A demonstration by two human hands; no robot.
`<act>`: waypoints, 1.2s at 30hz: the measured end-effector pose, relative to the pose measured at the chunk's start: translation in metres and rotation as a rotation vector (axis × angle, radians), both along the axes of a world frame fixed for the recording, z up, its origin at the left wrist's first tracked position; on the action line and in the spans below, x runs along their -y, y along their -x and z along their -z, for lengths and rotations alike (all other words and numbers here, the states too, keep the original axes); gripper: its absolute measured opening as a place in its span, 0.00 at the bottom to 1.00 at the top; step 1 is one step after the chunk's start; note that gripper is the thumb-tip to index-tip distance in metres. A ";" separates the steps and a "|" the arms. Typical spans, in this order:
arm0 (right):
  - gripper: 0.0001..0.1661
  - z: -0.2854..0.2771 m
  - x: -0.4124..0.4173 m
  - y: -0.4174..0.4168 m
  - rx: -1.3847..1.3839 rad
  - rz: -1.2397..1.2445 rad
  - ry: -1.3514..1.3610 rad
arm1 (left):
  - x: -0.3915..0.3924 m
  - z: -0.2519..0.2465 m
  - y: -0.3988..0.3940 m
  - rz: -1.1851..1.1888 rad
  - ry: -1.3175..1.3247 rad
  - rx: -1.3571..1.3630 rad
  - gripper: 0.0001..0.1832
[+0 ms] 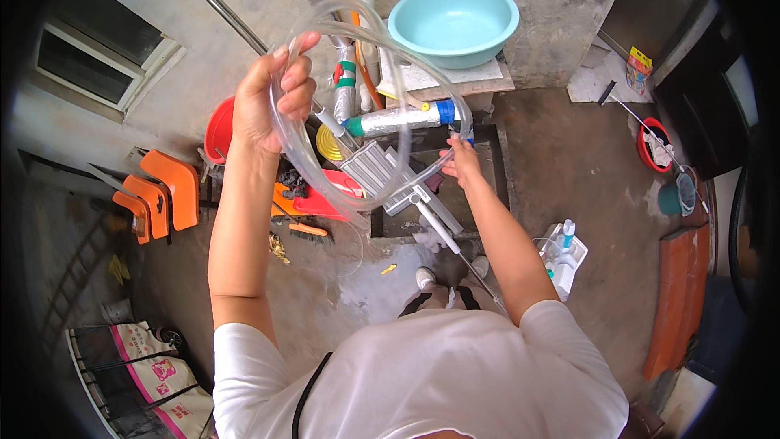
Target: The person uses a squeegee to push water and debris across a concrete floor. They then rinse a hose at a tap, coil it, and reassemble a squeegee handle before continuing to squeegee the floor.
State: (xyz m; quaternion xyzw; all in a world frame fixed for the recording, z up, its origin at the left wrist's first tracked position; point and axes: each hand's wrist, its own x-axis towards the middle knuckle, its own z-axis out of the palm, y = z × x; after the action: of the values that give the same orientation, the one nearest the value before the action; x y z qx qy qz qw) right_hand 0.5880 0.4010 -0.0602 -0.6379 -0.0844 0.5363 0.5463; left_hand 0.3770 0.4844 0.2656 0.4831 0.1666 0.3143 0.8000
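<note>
My left hand (274, 94) is raised at the upper left, its fingers closed around loops of clear plastic hose (402, 152). Lower on the right, my right hand (462, 161) grips the same hose where the coil bends round. The loops hang in the air between both hands. Below and beyond them are two long-handled tools with grey ribbed flat heads (378, 174), resting over a sunken concrete basin (503, 177). One metal pole (213, 0) runs to the upper left; another handle (440, 225) slants toward my right side.
A light-blue plastic basin (454, 62) stands on a slab by the wall. Foil-wrapped pipe (399, 122) runs below it. Orange seats (177, 186) and a folding wagon (152, 372) are left. A white tray of bottles (567, 268) and a red bucket (646, 149) are right.
</note>
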 end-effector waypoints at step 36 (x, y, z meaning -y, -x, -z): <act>0.38 -0.058 0.021 0.001 -0.149 -0.302 -0.305 | -0.022 0.017 0.026 -0.050 -0.166 0.080 0.27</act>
State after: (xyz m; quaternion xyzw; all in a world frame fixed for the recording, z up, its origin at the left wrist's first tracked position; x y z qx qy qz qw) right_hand 0.5874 0.3795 -0.0025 -0.4866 -0.2184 0.6388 0.5545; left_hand 0.3512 0.5060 0.2484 0.5306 0.1201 0.3659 0.7551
